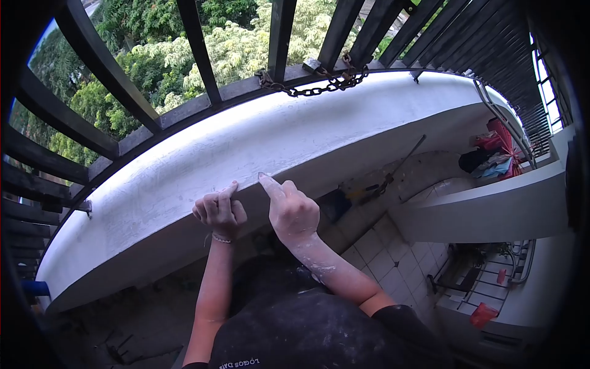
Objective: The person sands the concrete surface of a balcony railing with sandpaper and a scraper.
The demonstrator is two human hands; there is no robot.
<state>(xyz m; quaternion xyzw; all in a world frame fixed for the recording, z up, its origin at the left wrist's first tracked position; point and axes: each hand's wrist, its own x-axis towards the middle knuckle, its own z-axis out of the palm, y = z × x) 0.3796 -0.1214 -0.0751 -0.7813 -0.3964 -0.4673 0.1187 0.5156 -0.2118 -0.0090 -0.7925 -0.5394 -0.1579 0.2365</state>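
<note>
A white plastered ledge (203, 154) curves across the view below dark metal bars. At its near edge, my left hand (221, 211) has its fingers curled, with one fingertip raised against the ledge; what it holds, if anything, is hidden. Just to the right, my right hand (294, 212) is a fist with the index finger stretched toward the ledge edge, its tip touching or very near the white surface. Pale dust covers both hands and the right forearm. A thin bracelet (222, 238) circles the left wrist.
A rusty chain (313, 92) with a padlock (312, 64) hangs on the metal railing (279, 37). Clothes (495, 157) hang at the right. Below are floor tiles (381, 246), a long pole (409, 154), a metal rack (479, 289) and a red cloth-like item (483, 314).
</note>
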